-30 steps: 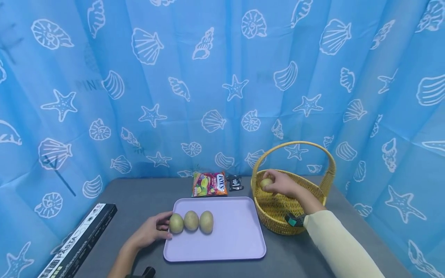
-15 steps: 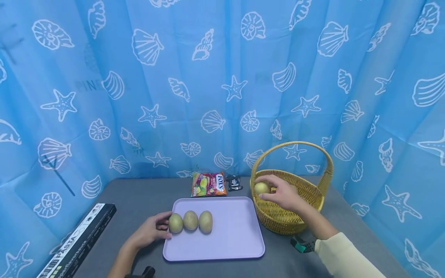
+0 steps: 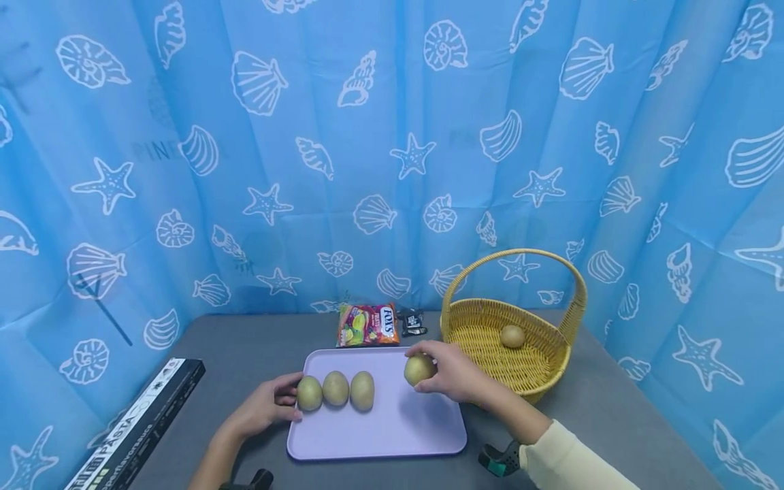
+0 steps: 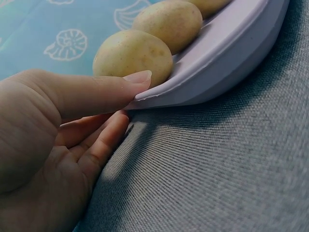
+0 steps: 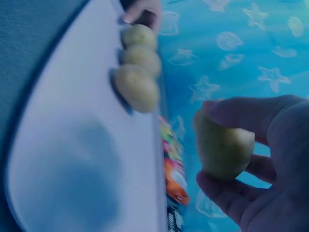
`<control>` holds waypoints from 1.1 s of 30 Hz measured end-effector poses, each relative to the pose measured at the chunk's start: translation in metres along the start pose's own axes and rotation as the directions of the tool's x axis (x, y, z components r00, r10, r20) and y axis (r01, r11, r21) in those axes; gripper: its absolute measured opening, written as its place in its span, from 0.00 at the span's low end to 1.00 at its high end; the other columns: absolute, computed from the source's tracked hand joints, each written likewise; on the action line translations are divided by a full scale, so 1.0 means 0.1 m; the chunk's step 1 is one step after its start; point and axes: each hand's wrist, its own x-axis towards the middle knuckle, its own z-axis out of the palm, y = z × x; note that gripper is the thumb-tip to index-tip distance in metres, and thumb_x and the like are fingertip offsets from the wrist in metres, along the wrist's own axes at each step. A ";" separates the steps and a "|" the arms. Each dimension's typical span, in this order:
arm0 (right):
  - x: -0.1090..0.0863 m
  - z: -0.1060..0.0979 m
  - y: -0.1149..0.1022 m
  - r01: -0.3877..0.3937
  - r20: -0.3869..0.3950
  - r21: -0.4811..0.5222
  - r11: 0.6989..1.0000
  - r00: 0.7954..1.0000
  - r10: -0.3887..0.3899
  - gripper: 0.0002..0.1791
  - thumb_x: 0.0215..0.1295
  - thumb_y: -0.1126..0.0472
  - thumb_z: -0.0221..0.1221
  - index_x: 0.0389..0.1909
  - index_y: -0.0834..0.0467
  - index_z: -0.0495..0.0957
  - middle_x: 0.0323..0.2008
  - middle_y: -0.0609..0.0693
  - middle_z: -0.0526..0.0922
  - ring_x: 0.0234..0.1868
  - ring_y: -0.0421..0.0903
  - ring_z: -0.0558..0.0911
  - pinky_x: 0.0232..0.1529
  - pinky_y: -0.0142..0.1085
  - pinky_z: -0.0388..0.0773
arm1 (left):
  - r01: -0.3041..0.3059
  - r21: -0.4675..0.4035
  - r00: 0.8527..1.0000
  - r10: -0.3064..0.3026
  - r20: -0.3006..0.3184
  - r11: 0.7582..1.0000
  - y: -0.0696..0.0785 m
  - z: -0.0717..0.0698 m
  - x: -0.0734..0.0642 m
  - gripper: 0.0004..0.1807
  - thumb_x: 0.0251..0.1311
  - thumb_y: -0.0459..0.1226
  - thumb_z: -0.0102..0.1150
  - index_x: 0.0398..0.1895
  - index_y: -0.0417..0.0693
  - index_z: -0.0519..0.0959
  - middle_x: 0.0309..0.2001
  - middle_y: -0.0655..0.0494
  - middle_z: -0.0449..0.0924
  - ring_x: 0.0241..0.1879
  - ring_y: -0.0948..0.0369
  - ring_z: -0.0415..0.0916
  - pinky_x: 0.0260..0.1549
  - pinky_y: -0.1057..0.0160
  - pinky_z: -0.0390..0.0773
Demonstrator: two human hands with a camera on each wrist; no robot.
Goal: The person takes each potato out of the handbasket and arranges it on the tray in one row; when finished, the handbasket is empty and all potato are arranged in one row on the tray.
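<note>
My right hand (image 3: 450, 371) holds a potato (image 5: 222, 145) between thumb and fingertips, raised over the right part of the lilac tray (image 3: 416, 435). Its shadow falls on the tray's surface. Three potatoes lie in a row on the tray's left side: a left one (image 3: 309, 393), a middle one (image 3: 335, 389) and a right one (image 3: 362, 390). At the tray's left edge my left hand (image 3: 265, 408) pinches the rim, thumb on top beside the leftmost potato and fingers lower down, as the left wrist view shows. Another potato (image 3: 512, 336) lies in the yellow wicker basket (image 3: 484, 340).
The basket's tall arched handle (image 3: 520, 252) rises at the right. Behind the tray lie a colourful FOX'S sweet bag (image 3: 367, 324) and a small black packet (image 3: 412, 322). A long black-and-white pasta box (image 3: 141, 422) lies on the left. A blue shell-patterned curtain (image 3: 392, 170) hangs behind.
My right hand has carried the potato out of the basket, leftward and toward me, over the tray. The potato left in the basket now shows. My left hand has stayed put.
</note>
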 end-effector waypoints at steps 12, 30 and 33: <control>0.23 0.51 0.13 0.007 0.153 -0.080 0.997 0.988 0.005 0.36 0.41 0.66 0.75 0.57 0.56 0.77 0.50 0.50 0.82 0.48 0.47 0.79 0.51 0.41 0.76 | 0.000 -0.014 1.000 0.000 0.013 1.000 -0.04 -0.01 0.02 0.47 0.46 0.39 0.75 0.70 0.35 0.63 0.57 0.44 0.74 0.54 0.49 0.73 0.52 0.48 0.76; 0.36 0.66 0.26 0.081 0.205 -0.024 0.996 0.976 -0.074 0.37 0.47 0.67 0.72 0.63 0.55 0.73 0.57 0.50 0.78 0.59 0.47 0.75 0.62 0.42 0.69 | -0.013 -0.021 1.000 0.013 0.017 1.000 -0.01 -0.01 0.00 0.47 0.46 0.37 0.75 0.69 0.32 0.62 0.57 0.42 0.74 0.54 0.49 0.74 0.52 0.49 0.77; 0.35 0.66 0.27 0.076 0.209 -0.009 0.997 0.975 -0.072 0.37 0.48 0.67 0.72 0.63 0.55 0.73 0.58 0.50 0.77 0.59 0.47 0.75 0.63 0.43 0.68 | -0.013 -0.023 1.000 0.013 0.018 1.000 -0.01 0.00 0.01 0.47 0.46 0.36 0.75 0.69 0.32 0.62 0.58 0.42 0.73 0.54 0.49 0.74 0.51 0.50 0.77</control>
